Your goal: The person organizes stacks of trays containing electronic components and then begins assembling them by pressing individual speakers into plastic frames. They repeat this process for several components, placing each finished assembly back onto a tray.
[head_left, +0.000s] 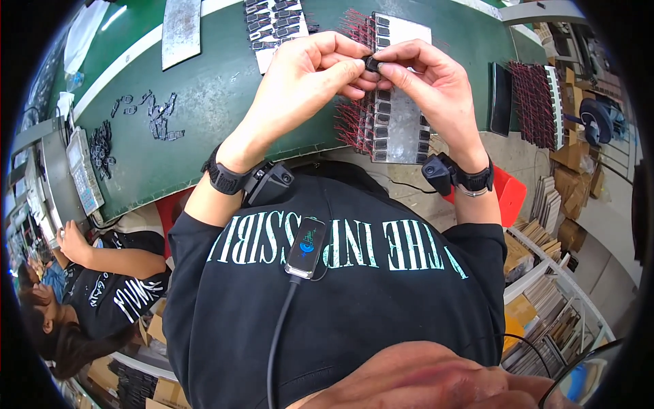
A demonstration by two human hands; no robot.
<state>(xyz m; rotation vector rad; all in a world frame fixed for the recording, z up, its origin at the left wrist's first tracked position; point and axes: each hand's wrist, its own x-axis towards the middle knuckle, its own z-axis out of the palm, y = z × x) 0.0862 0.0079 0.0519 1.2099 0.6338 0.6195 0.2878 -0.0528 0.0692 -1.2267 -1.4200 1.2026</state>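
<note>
Both hands are raised over the far middle of the green table, fingertips meeting. A small black rectangular part [371, 63] is pinched between them, partly covered by the fingers. My left hand [306, 71] grips it from the left with thumb and fingers. From the right, the thumb and fingers of my right hand [436, 85] close on the same part. Beneath the hands lies a pale metal plate [403, 126], lined along its edges with small black rectangular parts. Thin red wires [349, 126] stick out from its left row.
The green table [225, 88] also bears a second plate of black parts [281, 31], a bare metal plate [182, 31] and loose black pieces [162, 119]. A black tray [501, 99] and red-wired parts [536, 102] sit right. A co-worker [116, 273] is at left, near a keyboard [83, 170].
</note>
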